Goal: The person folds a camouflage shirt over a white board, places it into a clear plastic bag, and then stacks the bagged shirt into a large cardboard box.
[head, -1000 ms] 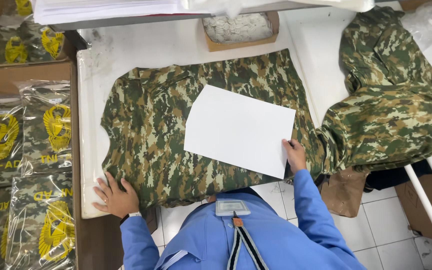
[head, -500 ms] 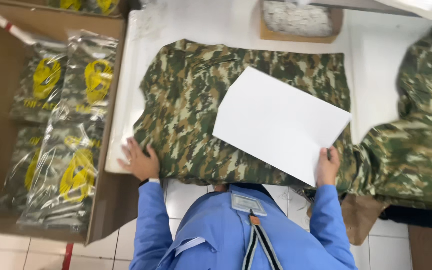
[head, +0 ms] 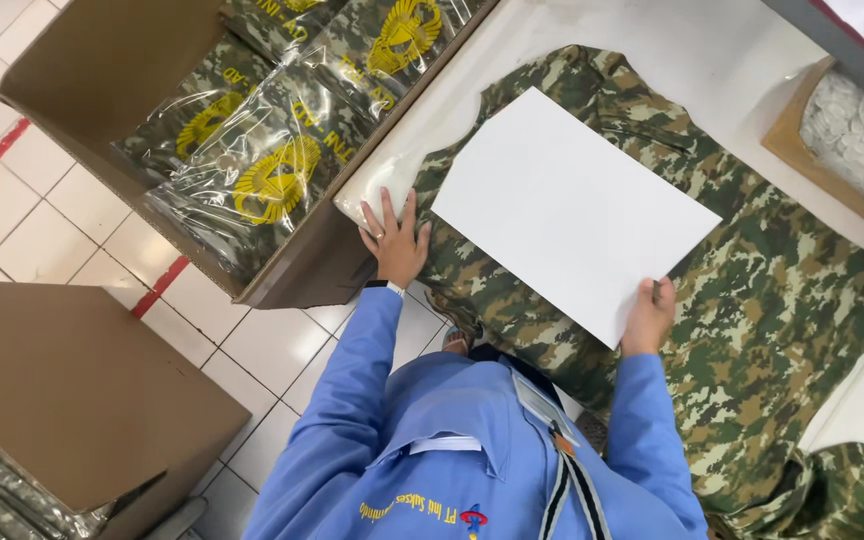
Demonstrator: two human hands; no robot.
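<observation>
- Head view, the room: a floor of pale tiles with a red line, and a white tabletop [head: 722, 60] that carries the work.
- On the tabletop a camouflage shirt [head: 752, 300] lies spread flat. A white sheet [head: 572, 210] lies on top of it, over its middle part.
- The left hand [head: 395, 240] lies flat with the fingers spread, on the edge of the shirt near the tabletop corner. It presses and grasps nothing.
- The right hand [head: 649, 318] grasps the near corner of the sheet; the thumb is on top of the corner.
- Just beside the left hand stands an open carton [head: 102, 70]. Inside are packed shirts [head: 272, 160] in clear bags with a yellow emblem.
- A second, closed carton [head: 72, 400] stands on the floor, well apart from the first. At the far right of the tabletop is a small box [head: 857, 140] with white pieces; what they are I cannot tell.
- More camouflage cloth [head: 852, 490] lies at the lower right corner.
- Judgement of the step: the sheet is being set in place on the shirt as a folding guide. The sheet looks tilted against the shirt, so the next move probably calls for squaring it with the shirt while the left hand keeps the cloth flat.
</observation>
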